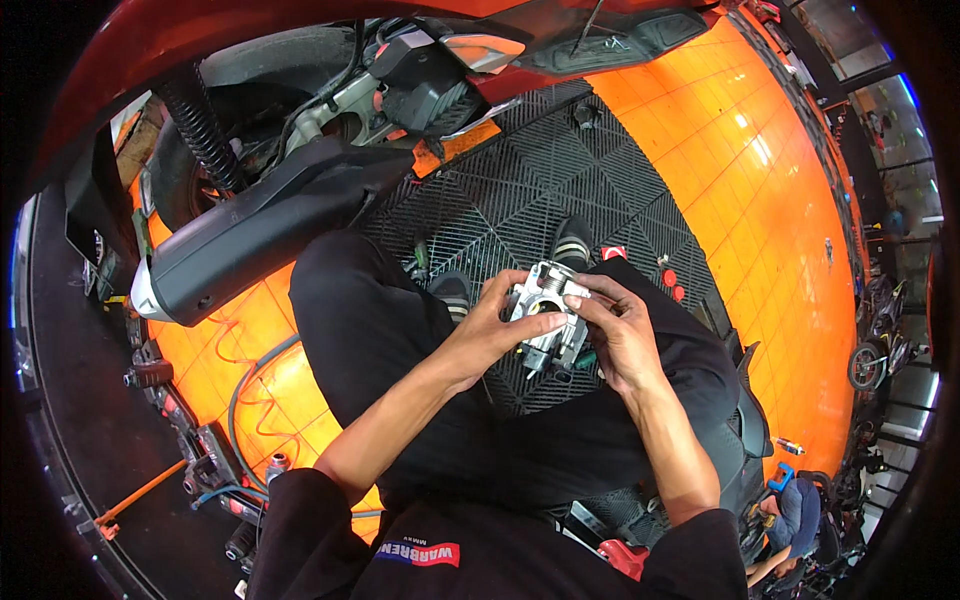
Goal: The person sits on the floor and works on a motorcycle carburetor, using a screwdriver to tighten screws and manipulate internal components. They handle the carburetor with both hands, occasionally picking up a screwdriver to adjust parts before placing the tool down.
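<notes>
Between my knees I hold a silver metal throttle body [546,352] with a round bore and a coil spring at its top. My left hand [488,328] grips its left side, the thumb lying across the front near the bore. On the right side, my right hand [624,326] has its fingers and thumb closed on the upper edge. My fingers cover parts of the body. Below them, a dark connector or fitting shows at the lower end.
A red scooter with a black muffler [270,235] and a black spring shock [200,125] stands at upper left. Black grid matting [560,150] meets orange tiles [760,170]. Red round pieces [672,285] lie right. An orange coiled hose [265,405] lies left; another person [797,512] is lower right.
</notes>
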`<state>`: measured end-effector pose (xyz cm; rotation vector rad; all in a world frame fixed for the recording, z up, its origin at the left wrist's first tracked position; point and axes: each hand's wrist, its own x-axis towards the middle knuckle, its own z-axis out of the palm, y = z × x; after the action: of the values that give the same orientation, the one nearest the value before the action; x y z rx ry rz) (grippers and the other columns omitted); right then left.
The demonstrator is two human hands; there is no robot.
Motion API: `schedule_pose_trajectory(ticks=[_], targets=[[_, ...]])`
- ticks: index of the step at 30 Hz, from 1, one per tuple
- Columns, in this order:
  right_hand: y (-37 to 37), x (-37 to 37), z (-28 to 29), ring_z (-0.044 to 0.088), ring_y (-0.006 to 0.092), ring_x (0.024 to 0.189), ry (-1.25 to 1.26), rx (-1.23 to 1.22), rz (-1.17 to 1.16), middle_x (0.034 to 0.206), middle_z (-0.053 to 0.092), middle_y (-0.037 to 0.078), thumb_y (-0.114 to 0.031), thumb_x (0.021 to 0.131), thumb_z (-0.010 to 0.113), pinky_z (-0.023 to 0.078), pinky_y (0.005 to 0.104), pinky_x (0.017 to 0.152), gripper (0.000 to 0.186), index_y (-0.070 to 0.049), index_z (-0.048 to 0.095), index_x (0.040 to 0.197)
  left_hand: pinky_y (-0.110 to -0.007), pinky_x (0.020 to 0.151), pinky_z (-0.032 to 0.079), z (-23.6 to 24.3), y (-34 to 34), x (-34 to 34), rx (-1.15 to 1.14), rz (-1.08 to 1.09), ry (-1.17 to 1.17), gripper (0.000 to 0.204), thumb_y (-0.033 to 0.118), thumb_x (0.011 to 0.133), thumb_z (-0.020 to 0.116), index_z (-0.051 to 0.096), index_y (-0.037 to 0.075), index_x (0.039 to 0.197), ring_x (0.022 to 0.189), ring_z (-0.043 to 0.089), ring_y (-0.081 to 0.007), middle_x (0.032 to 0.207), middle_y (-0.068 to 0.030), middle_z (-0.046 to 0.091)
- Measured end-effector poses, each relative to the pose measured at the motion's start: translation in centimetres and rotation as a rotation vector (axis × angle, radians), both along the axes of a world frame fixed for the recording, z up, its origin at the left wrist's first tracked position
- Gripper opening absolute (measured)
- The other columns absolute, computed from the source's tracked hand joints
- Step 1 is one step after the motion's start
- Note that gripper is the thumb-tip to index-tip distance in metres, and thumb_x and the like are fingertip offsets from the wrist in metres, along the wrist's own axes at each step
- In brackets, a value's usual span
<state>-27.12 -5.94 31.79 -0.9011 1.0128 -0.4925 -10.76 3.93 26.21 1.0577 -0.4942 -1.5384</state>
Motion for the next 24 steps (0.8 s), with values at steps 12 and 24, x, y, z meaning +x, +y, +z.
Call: schedule_pose_trajectory(ticks=[12, 24], targets=[[-1.1, 1.0, -1.7, 0.069, 0.0120, 0.095, 0.067, -0.058, 0.065, 0.106, 0.074, 0.010, -0.002, 0.090, 0.074, 0.054, 0.0249, 0.083, 0.029, 0.003, 0.067, 0.118, -0.029, 0.087, 0.048, 0.1, -0.2, 0.9, 0.161, 0.009, -0.165, 0.045, 0.026, 0.088, 0.083, 0.063, 0.011, 0.125, 0.108, 0.057, -0.0131, 0.111, -0.0015, 0.060], [-3.7, 2.9, -0.2, 0.069, 0.0154, 0.101, 0.150, -0.131, 0.272, 0.107, 0.074, 0.013, -0.003, 0.089, 0.075, 0.052, 0.0282, 0.092, 0.031, 0.002, 0.068, 0.118, -0.030, 0.075, 0.047, 0.8, -0.6, 1.1, 0.185, 0.085, 0.136, 0.074, 0.034, 0.084, 0.086, 0.046, 0.013, 0.143, 0.108, 0.062, -0.0119, 0.124, -0.0035, 0.059]])
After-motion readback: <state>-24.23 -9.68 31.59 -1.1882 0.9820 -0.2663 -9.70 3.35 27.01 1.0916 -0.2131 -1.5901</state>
